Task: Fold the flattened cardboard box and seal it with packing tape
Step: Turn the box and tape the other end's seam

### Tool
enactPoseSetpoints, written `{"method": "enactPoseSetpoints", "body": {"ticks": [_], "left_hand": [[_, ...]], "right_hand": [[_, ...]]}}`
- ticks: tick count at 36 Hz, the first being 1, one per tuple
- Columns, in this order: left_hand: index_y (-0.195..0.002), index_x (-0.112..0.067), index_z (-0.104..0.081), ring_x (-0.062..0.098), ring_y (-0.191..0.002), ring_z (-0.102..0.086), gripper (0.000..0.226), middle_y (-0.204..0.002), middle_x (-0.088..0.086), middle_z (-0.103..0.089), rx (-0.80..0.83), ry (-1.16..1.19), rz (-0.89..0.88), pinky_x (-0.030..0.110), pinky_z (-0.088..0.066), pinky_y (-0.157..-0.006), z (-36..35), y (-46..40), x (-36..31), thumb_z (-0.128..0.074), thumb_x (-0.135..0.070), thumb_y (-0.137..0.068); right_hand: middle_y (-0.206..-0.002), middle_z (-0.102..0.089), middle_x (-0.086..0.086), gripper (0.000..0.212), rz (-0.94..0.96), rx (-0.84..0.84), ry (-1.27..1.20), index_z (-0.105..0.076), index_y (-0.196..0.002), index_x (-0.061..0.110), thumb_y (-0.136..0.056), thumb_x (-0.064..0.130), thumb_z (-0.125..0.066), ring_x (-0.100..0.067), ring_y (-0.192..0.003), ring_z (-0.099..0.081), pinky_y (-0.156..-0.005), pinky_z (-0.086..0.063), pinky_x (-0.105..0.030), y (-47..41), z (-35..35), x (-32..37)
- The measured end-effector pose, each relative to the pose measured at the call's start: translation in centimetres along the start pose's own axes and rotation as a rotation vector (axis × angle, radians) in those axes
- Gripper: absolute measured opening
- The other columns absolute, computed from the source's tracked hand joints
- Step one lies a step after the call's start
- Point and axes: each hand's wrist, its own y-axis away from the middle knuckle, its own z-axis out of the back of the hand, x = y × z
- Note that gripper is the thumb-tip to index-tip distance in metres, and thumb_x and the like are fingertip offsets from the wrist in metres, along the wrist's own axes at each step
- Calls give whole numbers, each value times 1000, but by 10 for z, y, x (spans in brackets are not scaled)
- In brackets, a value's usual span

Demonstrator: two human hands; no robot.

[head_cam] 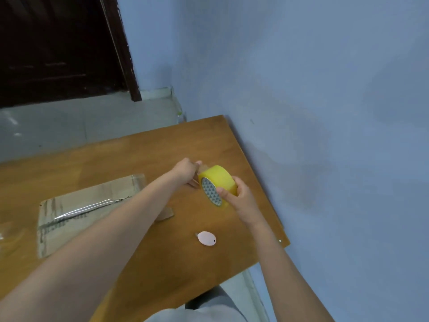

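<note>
A yellow roll of packing tape [218,180] is held above the wooden table [130,156], with my right hand [239,196] gripping it from the near side. My left hand [188,170] pinches the loose end of the tape at the roll's far side. The flattened cardboard box [76,212] lies flat on the table to the left, old clear tape shining across it. My left forearm crosses over its right part and hides that edge.
A small pink oval cutter [206,238] lies on the table below the roll. The blue wall [325,112] runs along the table's right edge. Grey floor and a dark door [58,43] are beyond the far edge.
</note>
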Motion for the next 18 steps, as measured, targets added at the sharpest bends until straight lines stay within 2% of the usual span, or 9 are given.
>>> {"method": "enactPoseSetpoints", "body": {"ticks": [2, 5, 7, 9, 12, 13, 16, 18], "left_hand": [[-95, 0, -56, 24, -59, -62, 29, -88, 20, -63, -19, -73, -7, 33, -53, -59, -2, -6, -2, -44, -25, -100], [-75, -6, -56, 24, -57, -63, 24, -84, 19, -64, -99, -139, -13, 35, -54, -62, -4, -19, -1, -46, -13, -96], [-80, -1, -64, 27, -64, -67, 22, -84, 20, -67, -133, -186, -14, 34, -54, -62, -8, -24, 1, -46, -6, -92], [-88, 1, -68, 28, -77, -68, 21, -85, 18, -70, -160, -263, -21, 34, -54, -71, -12, -29, 4, -48, -6, -88], [-82, -2, -68, 27, -84, -67, 19, -80, 15, -69, -169, -352, -6, 31, -48, -69, -21, -36, 13, -53, -13, -87], [-83, -2, -69, 29, -87, -65, 20, -84, 17, -69, -178, -380, 3, 32, -47, -69, -24, -39, 17, -53, -14, -88], [-81, -1, -69, 31, -89, -64, 23, -88, 18, -69, -218, -397, 26, 33, -47, -70, -28, -49, 30, -53, -15, -89], [-81, -2, -69, 32, -89, -64, 22, -88, 18, -69, -236, -424, 41, 35, -47, -68, -31, -55, 40, -54, -16, -89]], "right_hand": [[-88, -64, 1, 36, -5, -21, 2, -57, -99, 22, -72, 41, -71, -9, -77, -59, -69, -49, -26, -9, -2, -3], [-82, -62, 7, 38, -23, -43, 24, -57, -94, 26, -69, 51, -68, -6, -73, -58, -68, -48, -27, -19, -6, -9], [-81, -61, 9, 28, -36, -42, 72, -55, -91, 28, -75, 47, -68, -5, -71, -58, -68, -48, -25, -25, -7, -12], [-80, -59, 10, 19, -56, -30, 127, -54, -89, 26, -84, 37, -68, -3, -70, -55, -63, -44, -15, -30, -6, -12], [-80, -58, 9, 17, -114, 2, 173, -54, -93, 18, -89, 31, -62, -2, -70, -54, -58, -42, -9, -34, -3, -14], [-81, -58, 7, 18, -143, 16, 190, -54, -93, 17, -89, 33, -62, -5, -72, -56, -59, -42, -11, -35, -2, -17], [-87, -61, -1, 26, -244, 73, 293, -55, -91, 17, -88, 42, -60, -20, -84, -60, -71, -47, -32, -36, -4, -32], [-89, -63, -5, 35, -291, 103, 389, -57, -91, 15, -86, 49, -59, -26, -88, -61, -76, -48, -38, -35, -7, -42]]}}
